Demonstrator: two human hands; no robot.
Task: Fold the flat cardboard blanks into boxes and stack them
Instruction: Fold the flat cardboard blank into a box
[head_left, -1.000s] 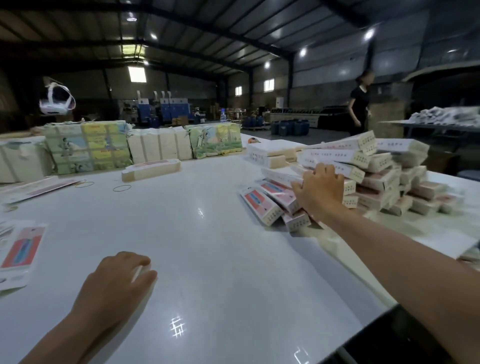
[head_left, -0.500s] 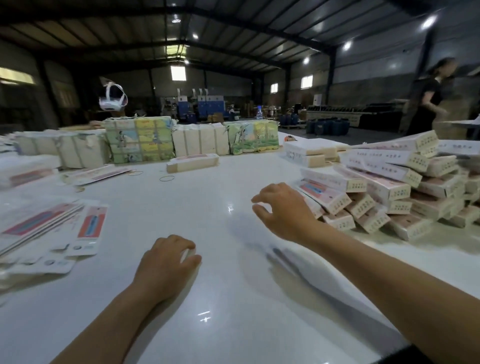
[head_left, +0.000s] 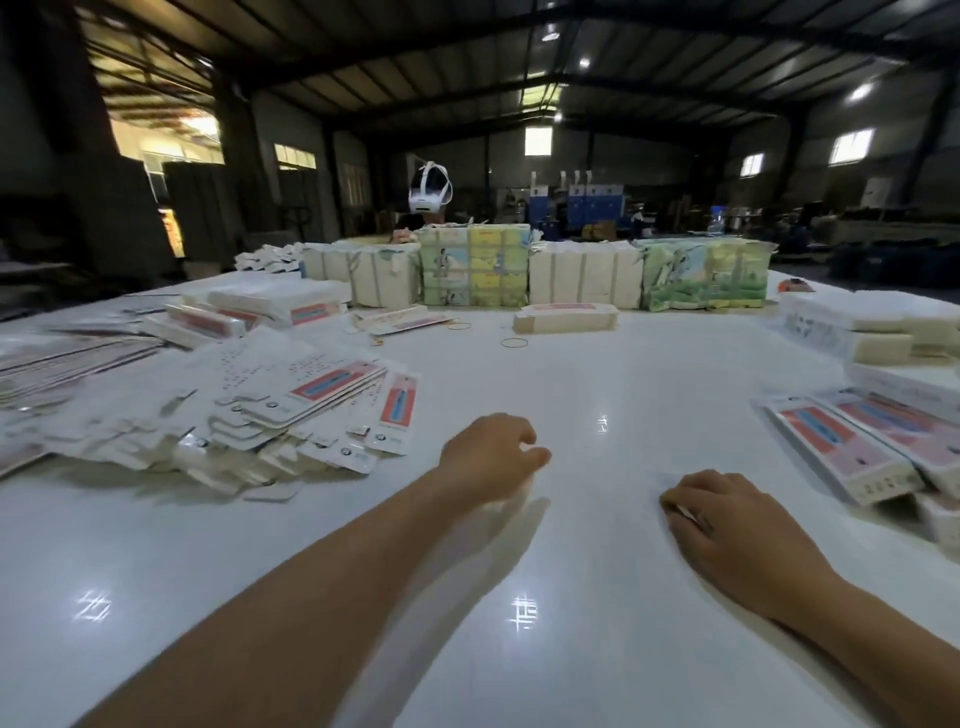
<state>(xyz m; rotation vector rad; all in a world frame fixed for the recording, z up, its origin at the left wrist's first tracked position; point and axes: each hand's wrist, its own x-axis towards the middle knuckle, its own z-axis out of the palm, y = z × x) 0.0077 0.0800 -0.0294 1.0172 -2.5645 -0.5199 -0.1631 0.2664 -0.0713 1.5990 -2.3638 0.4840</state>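
**Both hands on the desk, blanks at left, folded boxes at right**

The white desk (head_left: 597, 395) carries all task material. A loose pile of flat cardboard blanks (head_left: 291, 415) lies toward the left edge, fanned out and overlapping, with red-and-blue printed panels facing up on the topmost pieces. Folded boxes (head_left: 852, 447) lie at the right edge, stacked in rows with their long sides toward the desk centre; more of them continue out of view.

The left hand (head_left: 488, 457) rests near the middle of the desk, just beside the near right end of the blank pile but apart from it. Its fingers are curled inward toward the palm; no blank or box shows between them. The right hand (head_left: 727, 519) rests on the desk near the folded boxes, not touching them. Its fingers are curled under as well, knuckles up. A small pale sliver shows at the fingertips; whether the fingers pinch anything cannot be told.

Along the far edge stands a row of bundled packs (head_left: 582, 278), some plain cream, some with green-and-yellow printed wrapping. A single closed carton (head_left: 566, 317) lies in front of that row. Rubber bands (head_left: 513, 342) lie on the bare surface near it. A white headset (head_left: 430, 192) shows behind the row.
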